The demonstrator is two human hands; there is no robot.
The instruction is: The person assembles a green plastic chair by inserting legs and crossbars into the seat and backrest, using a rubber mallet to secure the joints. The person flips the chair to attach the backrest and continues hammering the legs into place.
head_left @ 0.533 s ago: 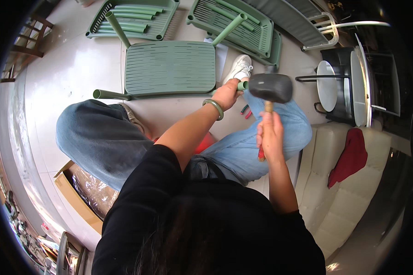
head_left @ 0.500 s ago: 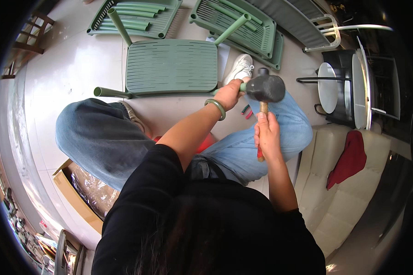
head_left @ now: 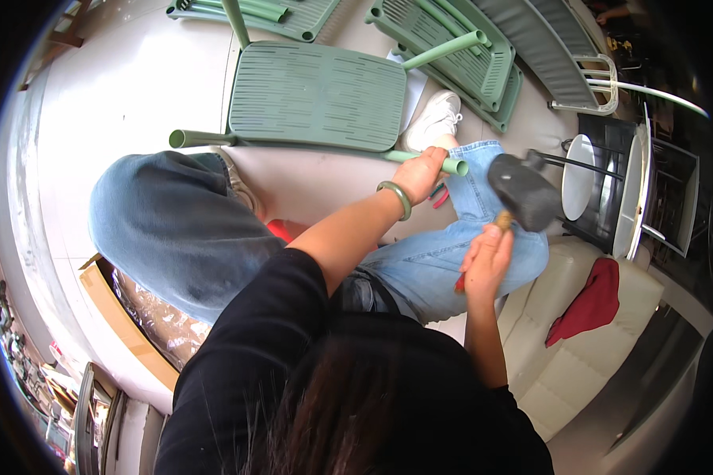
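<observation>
A green plastic shelf panel (head_left: 317, 95) with slotted surface stands in front of me, with green tubes at its corners. My left hand (head_left: 420, 176), a green bangle (head_left: 396, 199) on its wrist, is closed around the tube (head_left: 454, 167) at the near right corner; the tube's open end sticks out past my fingers. My right hand (head_left: 486, 261) grips the wooden handle of a rubber mallet (head_left: 523, 190). The mallet's black head, a little blurred, is to the right of the tube end and apart from it, above my right knee.
More green slotted panels (head_left: 451, 59) and loose tubes (head_left: 253, 9) lie at the far side. An open cardboard box (head_left: 127, 321) with plastic wrapping stands at left. On the right are a cream padded seat (head_left: 562, 380) with a red cloth (head_left: 590, 301), and a white round-topped stool (head_left: 578, 178).
The mallet has swung away from the tube end, toward the right, uncovering the tube's opening. My left hand still holds the tube. The whole view has shifted slightly.
</observation>
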